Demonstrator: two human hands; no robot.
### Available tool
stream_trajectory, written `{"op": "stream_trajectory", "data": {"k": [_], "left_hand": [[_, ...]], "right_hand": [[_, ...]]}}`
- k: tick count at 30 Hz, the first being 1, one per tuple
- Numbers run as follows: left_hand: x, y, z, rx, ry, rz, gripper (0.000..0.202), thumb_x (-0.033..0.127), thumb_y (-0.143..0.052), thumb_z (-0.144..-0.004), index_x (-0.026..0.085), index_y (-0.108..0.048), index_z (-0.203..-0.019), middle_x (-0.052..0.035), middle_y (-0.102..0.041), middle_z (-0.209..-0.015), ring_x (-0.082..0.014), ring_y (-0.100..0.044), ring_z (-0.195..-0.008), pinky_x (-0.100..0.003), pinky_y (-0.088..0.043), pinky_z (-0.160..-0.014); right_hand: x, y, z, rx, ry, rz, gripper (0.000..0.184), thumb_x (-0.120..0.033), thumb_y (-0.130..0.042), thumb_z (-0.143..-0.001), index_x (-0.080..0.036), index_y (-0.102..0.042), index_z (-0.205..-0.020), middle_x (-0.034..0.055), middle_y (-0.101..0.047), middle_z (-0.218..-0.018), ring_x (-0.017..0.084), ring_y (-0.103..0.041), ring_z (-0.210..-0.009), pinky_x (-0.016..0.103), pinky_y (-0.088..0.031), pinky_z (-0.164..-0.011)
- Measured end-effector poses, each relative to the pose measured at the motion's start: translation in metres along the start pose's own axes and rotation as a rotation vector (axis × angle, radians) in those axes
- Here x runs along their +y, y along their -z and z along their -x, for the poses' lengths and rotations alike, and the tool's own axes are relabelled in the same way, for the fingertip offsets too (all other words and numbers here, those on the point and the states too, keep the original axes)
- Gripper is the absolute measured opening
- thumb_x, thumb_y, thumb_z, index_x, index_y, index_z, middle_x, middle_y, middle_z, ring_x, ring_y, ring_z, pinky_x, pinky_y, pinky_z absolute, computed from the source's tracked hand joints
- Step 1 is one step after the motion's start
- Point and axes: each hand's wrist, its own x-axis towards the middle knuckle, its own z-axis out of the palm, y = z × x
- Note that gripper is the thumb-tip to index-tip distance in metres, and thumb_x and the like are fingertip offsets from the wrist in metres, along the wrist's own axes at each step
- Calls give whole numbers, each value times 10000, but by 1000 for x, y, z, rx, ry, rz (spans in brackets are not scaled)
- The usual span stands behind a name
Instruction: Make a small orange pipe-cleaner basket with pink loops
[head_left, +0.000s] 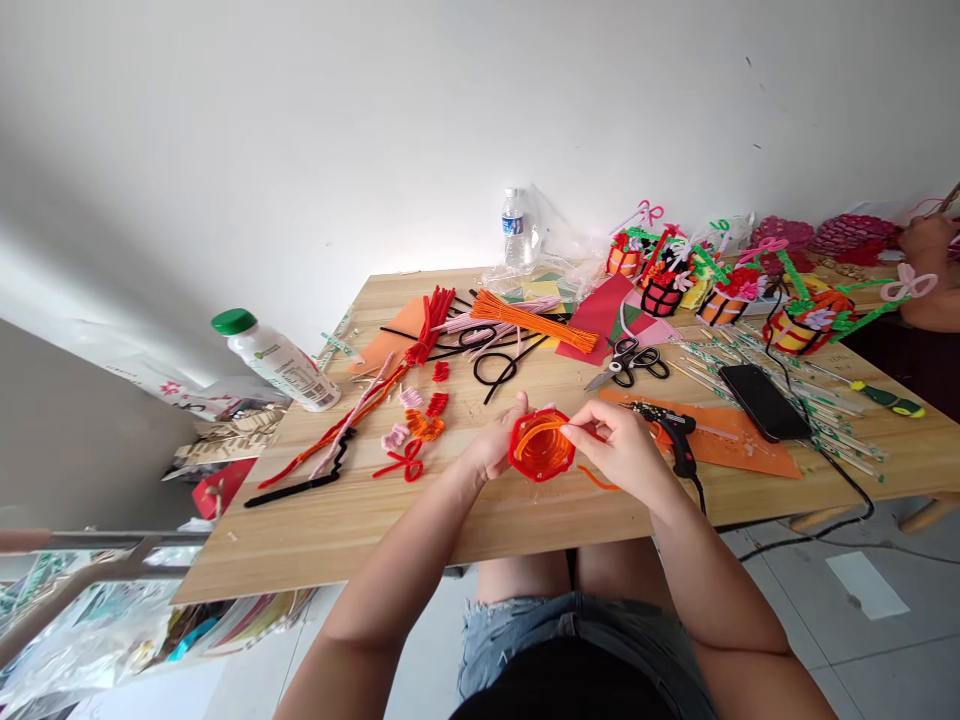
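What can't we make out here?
Left hand, head view: some fingers hidden behind red-rimmed cup.
Orange strand, head view: right end covered by right hand.
White bottle, head view: label's fine print too small.
Another person's arm, head view: cut off by right edge.

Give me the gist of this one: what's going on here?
A person at a wooden table is handling a small craft piece. The left hand holds a red-rimmed cup, while the right hand pinches an orange fuzzy stem that curves inside it. A glue gun and scissors lie nearby, and decorated little baskets stand toward the right.
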Motion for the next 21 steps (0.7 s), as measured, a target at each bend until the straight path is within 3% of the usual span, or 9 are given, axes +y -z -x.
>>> {"op": "stream_trajectory", "data": {"k": [5,9,13,17,21], "left_hand": [[3,1,0,-46,57,103,515,561,-465,-874,131,-674,-1064,-101,-731,-895,-254,-680,-895,-327,-523,-737],[7,4,2,-115,84,145,374,380,-541,-841,125,-655,-1090,-104,-720,-966,-247,-680,-883,-325,-526,-746],[5,4,4,-114,1,129,273,273,-635,-790,137,-644,-1026,-79,-707,-926,-197,-676,-800,-286,-520,-703],[-2,1,4,-38,-64,121,242,342,-688,-789,140,-623,-905,-48,-698,-853,-160,-660,-750,-257,-505,-680],[-6,-3,2,9,-122,96,350,456,-658,-796,126,-626,-907,-79,-711,-900,-205,-666,-864,-296,-509,-749]], "right_hand": [[6,-3,0,76,-39,17,177,-313,-593,-833,-205,-592,-693,4,-657,-676,126,-543,-561,233,-399,-520],[8,-2,0,124,-24,71,202,-317,-590,-834,-202,-582,-669,5,-645,-655,114,-497,-525,231,-370,-495],[7,-2,-1,142,-15,89,195,-308,-593,-831,-203,-579,-667,1,-640,-645,114,-490,-523,238,-377,-517],[5,-3,-1,147,4,105,180,-282,-594,-830,-203,-578,-669,6,-643,-662,134,-538,-589,250,-405,-576],[3,-4,0,200,54,172,160,-231,-621,-805,-207,-587,-650,5,-623,-647,157,-552,-655,267,-408,-619]]}}
